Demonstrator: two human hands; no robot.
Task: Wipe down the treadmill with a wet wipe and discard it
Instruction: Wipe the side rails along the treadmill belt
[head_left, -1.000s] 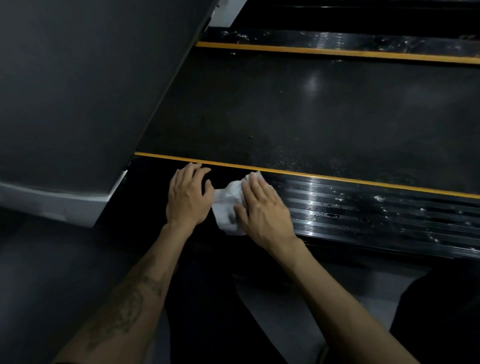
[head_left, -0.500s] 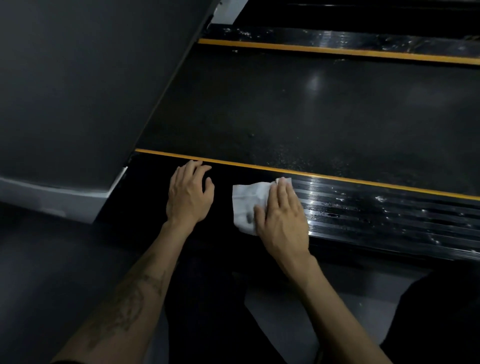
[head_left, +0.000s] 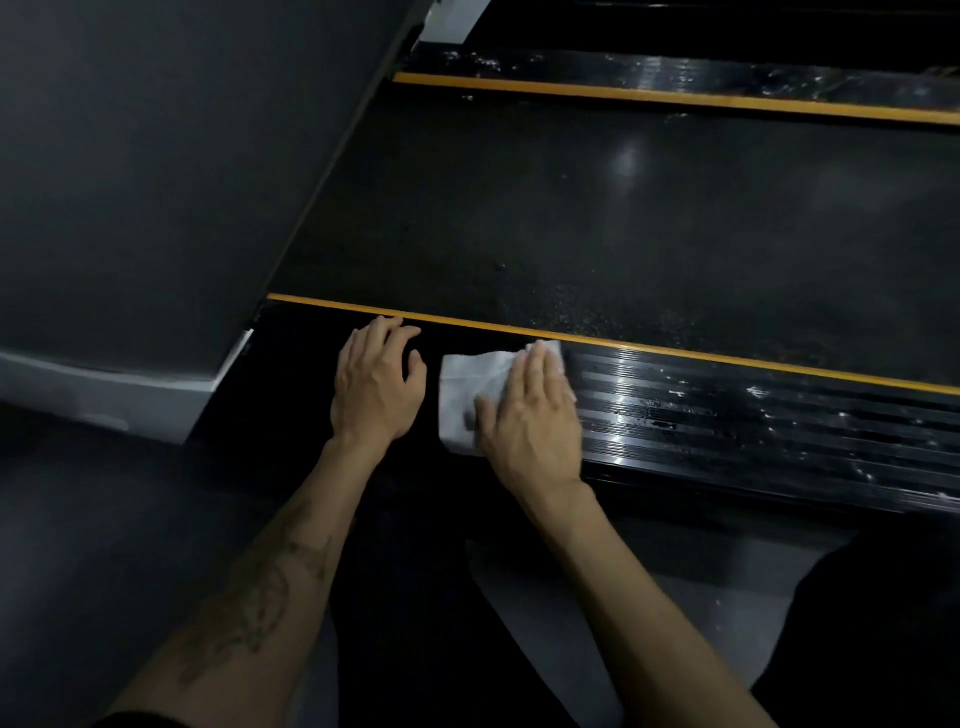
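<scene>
1. Head view: the near side rail (head_left: 727, 415) of the treadmill is seen as a black ribbed strip. It runs from the left to the right edge, and wet shine and small droplets are seen on its right part.
2. A white wet wipe (head_left: 475, 389) is laid flat on this rail, close to the orange line (head_left: 675, 349) which borders the rail on the far side.
3. The right hand (head_left: 530, 415) is pressed flat on the right part of the wipe. Its fingers are kept straight and close together and are pointed toward the orange line; the thumb is laid on the wipe at the left. The wipe is not pinched, only pressed down.
4. The left hand (head_left: 376, 384) is rested on the dark part of the same rail, just beside the left edge of the wipe but apart from it. Its fingers are loosely bent, with the tips near the orange line, and nothing is held in it.
5. The wide black running belt (head_left: 597, 223) is seen beyond the orange line, and a second orange line (head_left: 675, 98) with the far rail is seen behind it.
6. A large dark grey panel (head_left: 156, 182) with a lighter lower edge is seen at the left.
7. A tattoo is seen on the left forearm (head_left: 260, 597).
</scene>
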